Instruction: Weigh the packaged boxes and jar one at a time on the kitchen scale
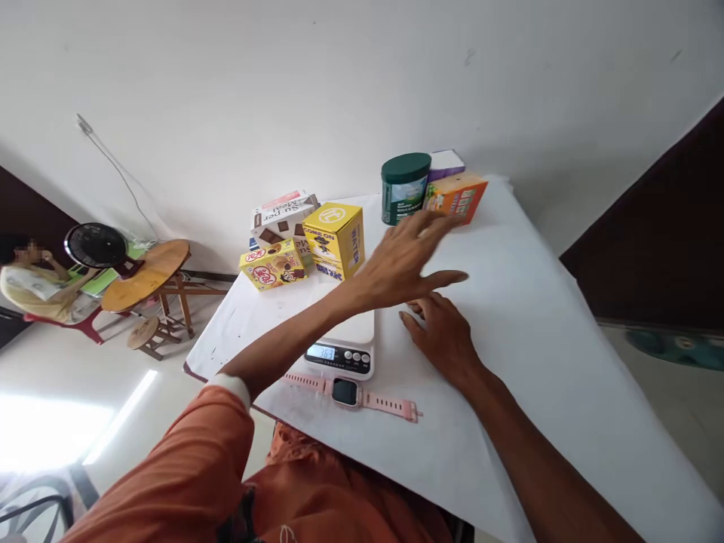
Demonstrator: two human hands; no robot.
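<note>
My left hand [404, 260] reaches across the table with fingers spread, holding nothing, above the space in front of a dark green canister [404, 188] and an orange box [459, 197]. My right hand [444, 332] rests on the tabletop, fingers loosely bent and thumb apart, with nothing seen in it. Left of it lies a white digital scale [356, 332], its display reading 363; my left forearm hides part of its plate. A yellow cube-shaped box [333, 240] stands behind the scale. In front of the scale, a smartwatch with a pink strap [345, 392] lies flat.
A small yellow snack box [273, 265] and a white-and-brown box [283, 219] stand at the back left. A purple-edged box [446, 162] is behind the canister. White cloth covers the table [543, 339]. Far left, a person [42, 286] sits near a round wooden table [161, 268].
</note>
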